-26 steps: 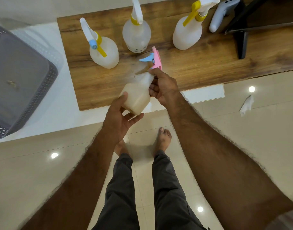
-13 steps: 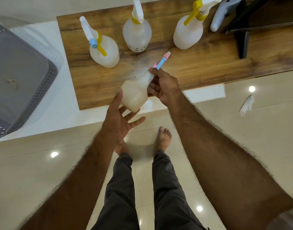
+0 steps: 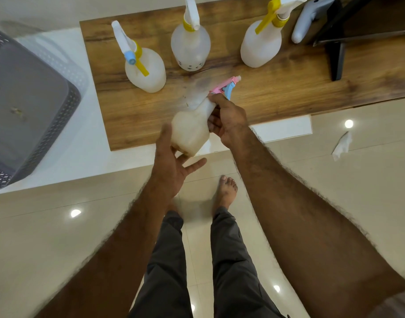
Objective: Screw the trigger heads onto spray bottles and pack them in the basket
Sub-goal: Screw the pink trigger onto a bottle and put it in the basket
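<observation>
trigger head (image 3: 226, 87) has been swung round vs 0.5 s ago; threading prob. underway. collar is pinched by r hand (image 3: 229, 120); bottle (image 3: 190, 129), over board (image 3: 277, 88) edge, is propped on straight fingers of l hand (image 3: 171, 171).

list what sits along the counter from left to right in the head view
grey basket → bottle with blue nozzle → bottle with white trigger → right bottle with yellow trigger → white controller → black stand. held bottle left out: it overlaps the middle one.
</observation>
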Demonstrator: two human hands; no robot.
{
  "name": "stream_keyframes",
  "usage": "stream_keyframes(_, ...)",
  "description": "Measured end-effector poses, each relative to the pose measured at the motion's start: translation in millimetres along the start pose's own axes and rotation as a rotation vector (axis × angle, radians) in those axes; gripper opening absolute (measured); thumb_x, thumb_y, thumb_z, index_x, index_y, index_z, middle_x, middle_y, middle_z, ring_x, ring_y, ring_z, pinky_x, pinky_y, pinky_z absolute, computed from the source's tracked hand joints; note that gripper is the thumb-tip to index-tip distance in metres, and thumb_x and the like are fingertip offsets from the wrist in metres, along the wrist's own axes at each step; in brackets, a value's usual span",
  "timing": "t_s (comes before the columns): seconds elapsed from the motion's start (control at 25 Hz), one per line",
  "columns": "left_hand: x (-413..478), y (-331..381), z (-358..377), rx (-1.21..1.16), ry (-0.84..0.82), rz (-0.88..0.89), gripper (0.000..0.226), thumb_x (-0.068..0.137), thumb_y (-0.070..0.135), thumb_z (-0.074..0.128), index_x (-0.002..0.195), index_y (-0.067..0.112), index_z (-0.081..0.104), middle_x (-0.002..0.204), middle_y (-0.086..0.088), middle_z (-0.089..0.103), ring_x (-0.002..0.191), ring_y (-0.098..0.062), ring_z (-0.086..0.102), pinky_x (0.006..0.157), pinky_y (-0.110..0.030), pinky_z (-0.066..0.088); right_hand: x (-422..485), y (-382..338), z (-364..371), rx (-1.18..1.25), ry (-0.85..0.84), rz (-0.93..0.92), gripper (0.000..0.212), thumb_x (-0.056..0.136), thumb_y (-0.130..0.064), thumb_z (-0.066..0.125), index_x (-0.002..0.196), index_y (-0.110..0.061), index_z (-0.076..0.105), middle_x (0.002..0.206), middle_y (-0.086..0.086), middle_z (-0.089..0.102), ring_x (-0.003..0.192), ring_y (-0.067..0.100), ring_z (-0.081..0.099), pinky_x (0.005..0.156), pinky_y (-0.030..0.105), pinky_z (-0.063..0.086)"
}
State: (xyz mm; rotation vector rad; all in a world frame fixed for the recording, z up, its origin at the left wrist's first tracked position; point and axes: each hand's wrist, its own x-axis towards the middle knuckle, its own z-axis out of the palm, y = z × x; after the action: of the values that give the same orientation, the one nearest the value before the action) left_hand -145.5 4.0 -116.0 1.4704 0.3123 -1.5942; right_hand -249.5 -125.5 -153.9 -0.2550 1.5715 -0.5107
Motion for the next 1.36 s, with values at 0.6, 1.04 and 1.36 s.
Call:
stream_keyframes(0.6, 7.5, -15.8, -0.8, 0.662, 0.06, 0.366, 0.085, 0.086, 0.058, 0.072, 0.153, 0.025, 0.03, 0.152, -0.006, 0.043, 0.132, -0.025, 0.057, 0.084, -0.04, 0.064, 2.3, 4.5, -2.5, 0.061, 0.046, -0.007, 0.042, 0.073, -0.026, 0.085, 0.106, -0.004, 0.071, 0.087, 0.01, 0.069, 0.073, 0.022, 0.065, 0.066, 0.032, 0.058)
stream_keyframes(1.04, 9.9, -20.5, 1.1, 0.362, 0.072, 0.232, 0.067, 0.091, 0.044, 0.073, 0.147, 0.027, 0.04, 0.141, -0.003, 0.056, 0.114, -0.02, 0.068, 0.084, -0.041, 0.065, -1.3, -1.9, -5.5, 0.072, 0.056, -0.024, 0.048, 0.074, -0.024, 0.085, 0.115, -0.004, 0.07, 0.085, 0.006, 0.069, 0.067, 0.02, 0.065, 0.056, 0.025, 0.057)
stream_keyframes(1.36, 6.5, -17.5, 3.6, -0.04, -0.124, -0.082, 0.048, 0.096, 0.049, 0.066, 0.129, 0.015, 0.056, 0.129, -0.022, 0.063, 0.103, -0.038, 0.074, 0.078, -0.041, 0.065, 1.6, 2.7, -8.3, 0.141, 0.024, -0.015, 0.05, 0.076, -0.02, 0.084, 0.12, -0.001, 0.069, 0.112, 0.021, 0.076, 0.082, 0.03, 0.069, 0.084, 0.045, 0.064)
